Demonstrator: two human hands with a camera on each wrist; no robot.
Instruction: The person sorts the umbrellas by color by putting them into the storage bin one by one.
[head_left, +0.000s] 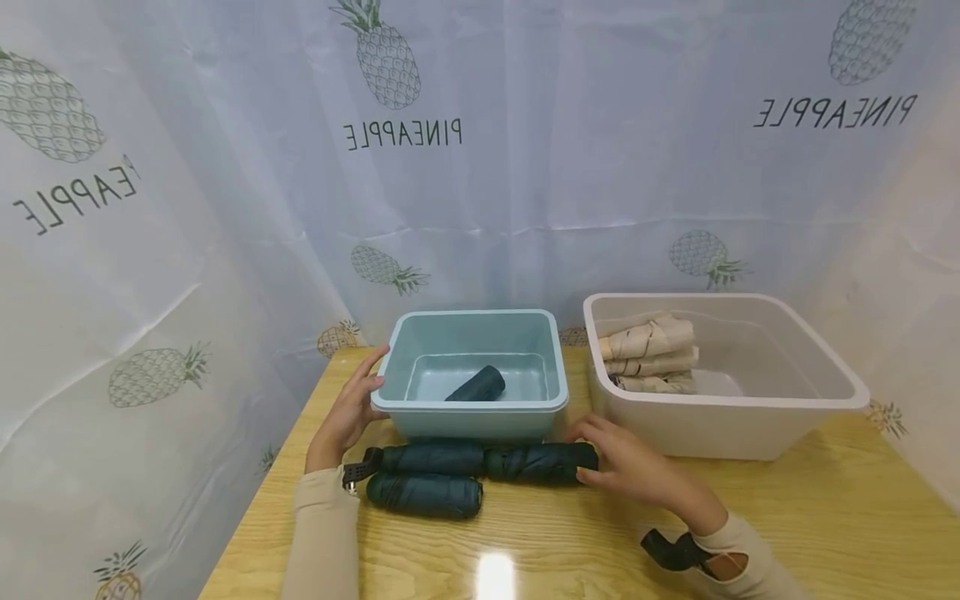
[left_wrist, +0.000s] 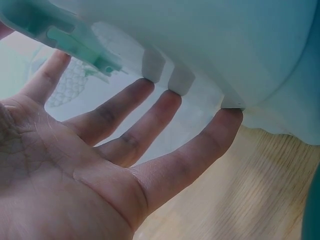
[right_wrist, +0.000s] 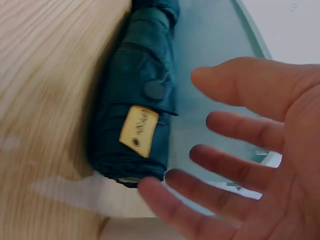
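Your left hand [head_left: 351, 415], fingers spread, touches the blue bin [head_left: 471, 423] near the far-left corner of the table [head_left: 570, 533]; your right hand [head_left: 630, 462], fingers apart, is beside an umbrella [head_left: 536, 463].

dark-teal umbrella [head_left: 542, 463], pale-blue bin [head_left: 472, 422], pineapple-print curtain [head_left: 388, 67]

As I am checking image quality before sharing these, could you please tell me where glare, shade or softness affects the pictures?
Head view: a bright glare patch on the wooden table, at the bottom edge; left wrist view: dim, bluish light over the left hand; right wrist view: soft detail, lettering on the yellow label hard to read, pale reflections on the table.
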